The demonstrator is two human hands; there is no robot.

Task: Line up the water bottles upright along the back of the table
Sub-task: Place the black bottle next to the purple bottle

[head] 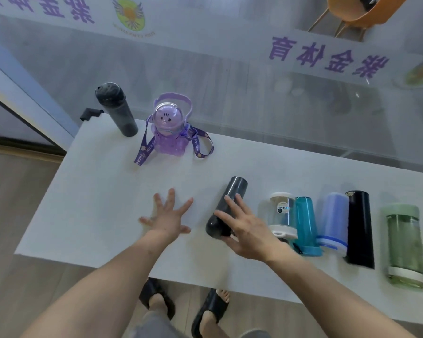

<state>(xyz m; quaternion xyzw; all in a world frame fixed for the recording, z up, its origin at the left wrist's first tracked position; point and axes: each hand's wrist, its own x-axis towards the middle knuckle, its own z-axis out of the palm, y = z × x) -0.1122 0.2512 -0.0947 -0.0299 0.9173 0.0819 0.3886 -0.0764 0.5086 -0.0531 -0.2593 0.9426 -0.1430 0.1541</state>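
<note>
Two bottles stand upright at the back left of the white table [88,203]: a dark grey bottle [117,111] and a purple cartoon bottle [167,129] with a strap. A dark grey bottle [230,198] lies on its side mid-table. My right hand [244,228] rests over its near end, fingers spread on it, not closed around it. My left hand [167,215] hovers open with fingers apart, left of that bottle. To the right lie a clear bottle [282,213], a teal bottle [305,223], a blue bottle [333,220], a black bottle [359,228] and a green bottle [404,245].
A glass wall [254,93] with purple lettering runs right behind the table's back edge. A black bracket [89,113] sits at the back left corner. My feet in black sandals [183,303] stand under the front edge.
</note>
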